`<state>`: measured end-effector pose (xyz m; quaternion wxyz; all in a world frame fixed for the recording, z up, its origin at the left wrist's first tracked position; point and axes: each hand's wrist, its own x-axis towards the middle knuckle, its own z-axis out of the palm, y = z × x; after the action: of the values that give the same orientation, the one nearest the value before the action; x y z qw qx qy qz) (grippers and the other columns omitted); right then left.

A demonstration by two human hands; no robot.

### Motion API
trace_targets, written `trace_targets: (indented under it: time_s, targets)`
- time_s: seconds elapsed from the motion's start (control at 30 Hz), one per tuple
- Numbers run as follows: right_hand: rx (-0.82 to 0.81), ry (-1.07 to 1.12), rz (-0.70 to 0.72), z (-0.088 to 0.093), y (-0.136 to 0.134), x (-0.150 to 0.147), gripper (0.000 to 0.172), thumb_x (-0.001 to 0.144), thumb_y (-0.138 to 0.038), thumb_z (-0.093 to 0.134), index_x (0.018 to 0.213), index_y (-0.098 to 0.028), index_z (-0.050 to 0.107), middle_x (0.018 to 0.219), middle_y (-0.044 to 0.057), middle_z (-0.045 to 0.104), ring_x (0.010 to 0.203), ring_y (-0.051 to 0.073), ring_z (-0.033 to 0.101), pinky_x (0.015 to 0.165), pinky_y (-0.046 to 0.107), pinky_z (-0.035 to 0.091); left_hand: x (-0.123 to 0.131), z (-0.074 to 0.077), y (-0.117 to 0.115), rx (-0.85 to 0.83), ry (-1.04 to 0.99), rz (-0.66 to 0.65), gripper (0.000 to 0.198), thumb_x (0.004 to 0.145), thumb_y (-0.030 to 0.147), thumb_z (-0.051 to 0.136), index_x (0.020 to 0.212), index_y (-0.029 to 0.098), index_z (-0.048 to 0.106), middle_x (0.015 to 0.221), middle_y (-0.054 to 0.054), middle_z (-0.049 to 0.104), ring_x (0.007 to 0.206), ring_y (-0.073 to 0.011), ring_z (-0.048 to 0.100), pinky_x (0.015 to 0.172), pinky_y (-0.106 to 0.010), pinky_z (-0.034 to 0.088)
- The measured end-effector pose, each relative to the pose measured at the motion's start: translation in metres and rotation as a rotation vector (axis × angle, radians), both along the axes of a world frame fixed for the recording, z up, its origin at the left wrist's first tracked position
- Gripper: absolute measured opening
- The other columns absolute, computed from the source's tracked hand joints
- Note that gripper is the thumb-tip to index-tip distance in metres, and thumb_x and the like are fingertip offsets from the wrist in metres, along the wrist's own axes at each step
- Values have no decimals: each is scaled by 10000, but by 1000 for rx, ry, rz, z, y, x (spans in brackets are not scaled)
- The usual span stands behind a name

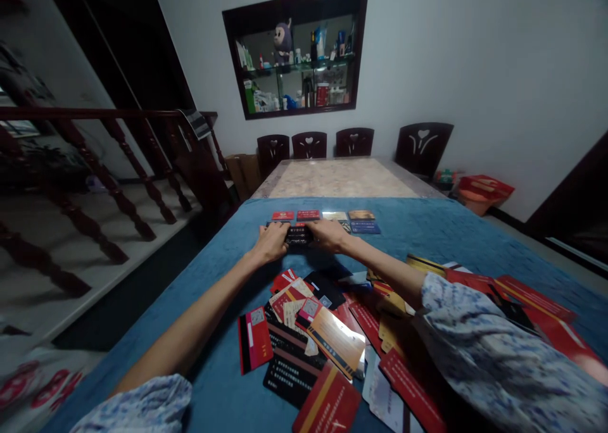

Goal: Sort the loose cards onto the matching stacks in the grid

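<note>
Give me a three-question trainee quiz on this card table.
1. True or false: the left hand and the right hand both touch the black card.
2. Where does the loose heap of cards lie? A) beyond the hands; B) nearer the person than the hands; C) on the floor.
3. Fill in: the cards lie on a ____ cloth.
Key: 1 true; 2 B; 3 blue.

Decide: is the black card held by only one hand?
No, the left hand and right hand each grip one end of the black card.
</note>
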<state>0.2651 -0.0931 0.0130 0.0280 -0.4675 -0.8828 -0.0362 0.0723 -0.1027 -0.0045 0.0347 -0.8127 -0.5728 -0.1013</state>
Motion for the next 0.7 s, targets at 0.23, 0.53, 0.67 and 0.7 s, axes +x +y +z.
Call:
trace_targets:
  time_s: [0.23, 0.53, 0.67, 0.7]
  targets:
    - [2, -5, 2, 6, 26, -33, 428, 839, -358, 632, 1229, -186, 591, 1203, 155, 672, 1119, 307, 614, 844, 369, 482, -29, 10, 22, -24, 7, 39, 426, 754, 188, 650, 1178, 178, 605, 1134, -153, 656, 1103, -355, 592, 908, -465, 457]
    - [-45, -22, -26, 7, 55, -63, 488, 805, -329, 641, 1277, -217, 591, 1249, 147, 661, 1159, 331, 597, 919, 465, 479, -53, 8, 58, -38, 114, 73, 430, 710, 151, 606, 1139, 155, 632, 1059, -128, 657, 988, -285, 629, 805, -324, 499]
    - [-77, -47, -48, 4, 64, -73, 490, 799, -302, 641, 1274, -188, 600, 1259, 170, 650, 1172, 327, 591, 941, 471, 480, -61, 1, 73, -33, 108, 77, 434, 668, 131, 616, 1099, 167, 652, 1012, -87, 671, 936, -233, 635, 786, -263, 498]
    - [-80, -51, -52, 2, 67, -76, 486, 798, -301, 642, 1268, -182, 606, 1257, 176, 649, 1178, 329, 587, 947, 478, 479, -63, -1, 77, -42, 111, 74, 430, 668, 129, 613, 1094, 169, 655, 1002, -79, 677, 938, -227, 635, 787, -253, 497]
